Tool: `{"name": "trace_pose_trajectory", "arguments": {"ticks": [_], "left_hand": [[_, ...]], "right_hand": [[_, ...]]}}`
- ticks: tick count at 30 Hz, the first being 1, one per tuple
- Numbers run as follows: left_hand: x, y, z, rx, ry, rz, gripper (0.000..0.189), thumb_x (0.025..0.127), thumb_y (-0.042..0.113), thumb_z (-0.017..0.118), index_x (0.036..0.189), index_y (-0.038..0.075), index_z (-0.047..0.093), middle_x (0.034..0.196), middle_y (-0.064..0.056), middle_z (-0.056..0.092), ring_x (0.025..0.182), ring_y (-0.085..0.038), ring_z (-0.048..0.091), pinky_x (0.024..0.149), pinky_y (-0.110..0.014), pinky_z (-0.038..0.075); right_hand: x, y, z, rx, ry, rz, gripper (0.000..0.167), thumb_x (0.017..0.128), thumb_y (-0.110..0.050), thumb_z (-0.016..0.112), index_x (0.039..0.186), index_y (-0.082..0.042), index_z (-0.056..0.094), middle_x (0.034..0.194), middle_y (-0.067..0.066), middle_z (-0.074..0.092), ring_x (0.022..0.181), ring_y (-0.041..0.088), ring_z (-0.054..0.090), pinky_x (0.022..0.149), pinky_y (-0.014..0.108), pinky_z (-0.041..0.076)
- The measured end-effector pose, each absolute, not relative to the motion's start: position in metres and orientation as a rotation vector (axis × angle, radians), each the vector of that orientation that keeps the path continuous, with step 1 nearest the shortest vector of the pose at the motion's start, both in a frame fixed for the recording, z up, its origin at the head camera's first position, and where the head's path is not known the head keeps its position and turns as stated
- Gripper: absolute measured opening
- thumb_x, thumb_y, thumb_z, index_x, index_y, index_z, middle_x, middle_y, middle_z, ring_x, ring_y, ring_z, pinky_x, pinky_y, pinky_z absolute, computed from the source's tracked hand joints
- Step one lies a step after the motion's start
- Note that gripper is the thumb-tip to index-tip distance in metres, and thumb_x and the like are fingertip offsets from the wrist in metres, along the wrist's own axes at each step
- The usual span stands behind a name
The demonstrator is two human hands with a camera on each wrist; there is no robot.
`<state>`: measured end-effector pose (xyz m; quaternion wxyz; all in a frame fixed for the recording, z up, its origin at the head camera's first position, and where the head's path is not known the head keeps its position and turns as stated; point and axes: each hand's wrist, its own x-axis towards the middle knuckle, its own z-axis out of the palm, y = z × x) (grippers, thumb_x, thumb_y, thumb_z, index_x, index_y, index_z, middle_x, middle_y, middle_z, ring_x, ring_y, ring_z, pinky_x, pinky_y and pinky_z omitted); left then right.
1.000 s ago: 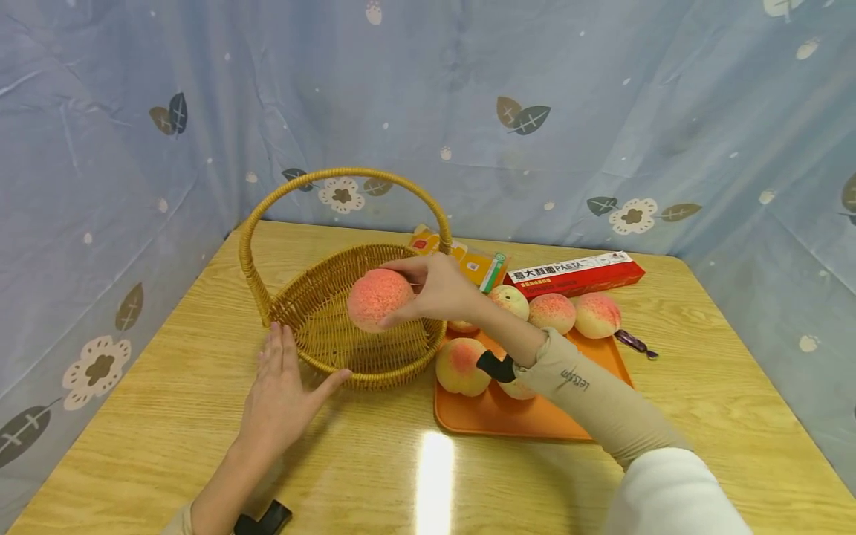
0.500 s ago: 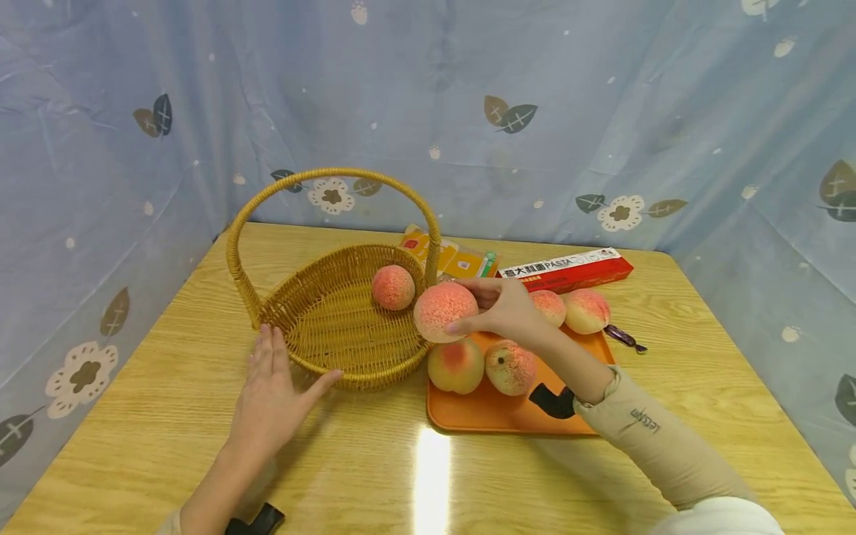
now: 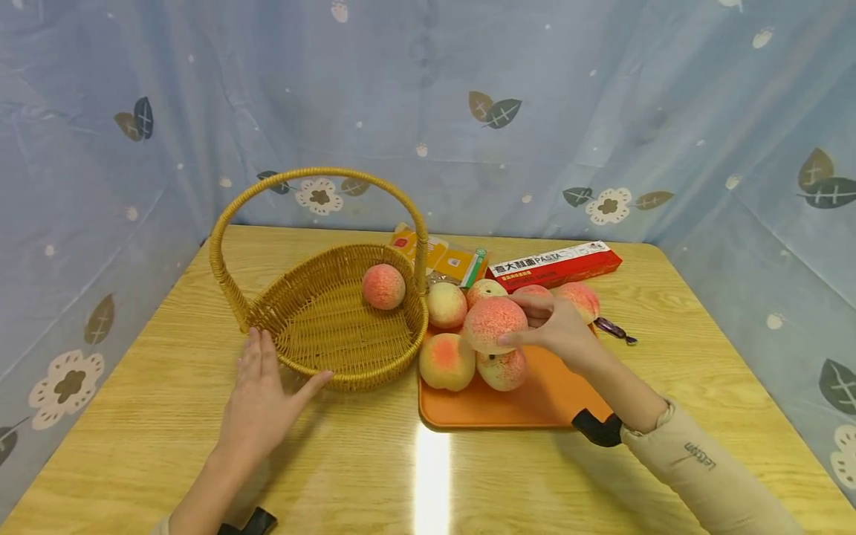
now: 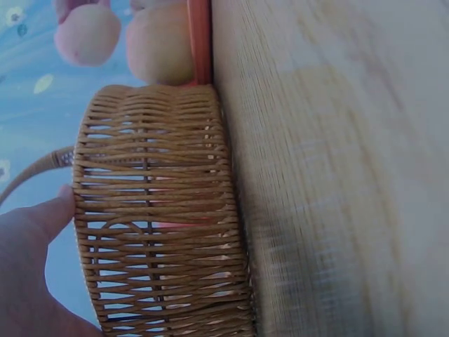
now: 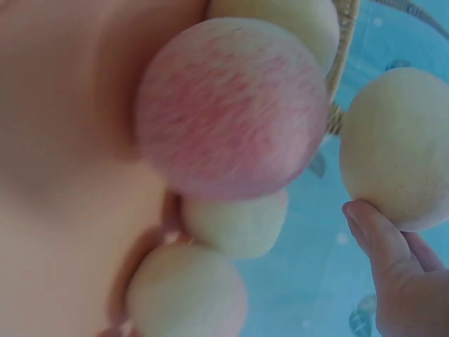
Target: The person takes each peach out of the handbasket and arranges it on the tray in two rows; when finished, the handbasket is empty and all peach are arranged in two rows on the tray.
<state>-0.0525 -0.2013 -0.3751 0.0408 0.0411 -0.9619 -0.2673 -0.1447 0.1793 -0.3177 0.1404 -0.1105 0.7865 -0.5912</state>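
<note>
My right hand (image 3: pixel 562 334) holds a pink-and-cream peach (image 3: pixel 495 325) between thumb and fingers, raised over the orange tray (image 3: pixel 548 394). The right wrist view shows this held peach (image 5: pixel 400 151) from its pale side. Several other peaches sit on the tray, among them a yellow one with an orange top (image 3: pixel 446 362) at the front left. One pink peach (image 3: pixel 384 287) lies at the right inside the handled wicker basket (image 3: pixel 341 379). My left hand (image 3: pixel 264 401) rests against the basket's front left, fingers straight, thumb at the rim.
Behind the tray lie a red pasta box (image 3: pixel 555 266) and an orange-yellow packet (image 3: pixel 448 256). A purple wrapped candy (image 3: pixel 615 330) lies just right of the tray. A patterned blue curtain (image 3: pixel 374 96) encloses the back and sides of the wooden table (image 3: pixel 348 475).
From above the basket, my right hand has carried the peach rightward to over the tray. The peach inside the basket has come into sight. My left hand stays at the basket.
</note>
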Motion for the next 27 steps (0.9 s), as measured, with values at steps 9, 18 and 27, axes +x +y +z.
{"name": "trace_pose_trajectory", "arguments": {"ticks": [9, 18, 27], "left_hand": [[-0.053, -0.202, -0.376, 0.129, -2.945, -0.810, 0.113, 0.090, 0.067, 0.050, 0.149, -0.011, -0.006, 0.155, -0.027, -0.017, 0.142, -0.050, -0.004, 0.111, -0.065, 0.012], [-0.053, -0.203, -0.375, 0.124, -2.936, -0.800, 0.113, 0.090, 0.067, 0.051, 0.149, -0.012, -0.004, 0.155, -0.029, -0.015, 0.141, -0.052, -0.003, 0.109, -0.067, 0.014], [-0.053, -0.203, -0.377, 0.112, -2.921, -0.795, 0.113, 0.090, 0.066, 0.051, 0.149, -0.013, -0.003, 0.155, -0.030, -0.014, 0.142, -0.051, -0.002, 0.113, -0.062, 0.008]], "right_hand": [[-0.137, 0.216, -0.326, -0.135, 2.366, -1.647, 0.074, 0.084, -0.014, 0.076, 0.145, 0.005, 0.040, 0.143, 0.025, 0.045, 0.123, 0.022, 0.054, 0.090, 0.017, 0.048], [-0.133, 0.250, -0.338, 0.020, 2.288, -1.751, 0.078, 0.088, -0.015, 0.070, 0.148, 0.010, 0.027, 0.152, 0.029, 0.028, 0.103, -0.006, 0.054, 0.085, 0.011, 0.047], [-0.139, 0.259, -0.362, 0.166, 2.250, -1.685, 0.077, 0.089, -0.020, 0.071, 0.148, 0.008, 0.030, 0.152, 0.024, 0.031, 0.111, 0.009, 0.053, 0.099, 0.029, 0.045]]}}
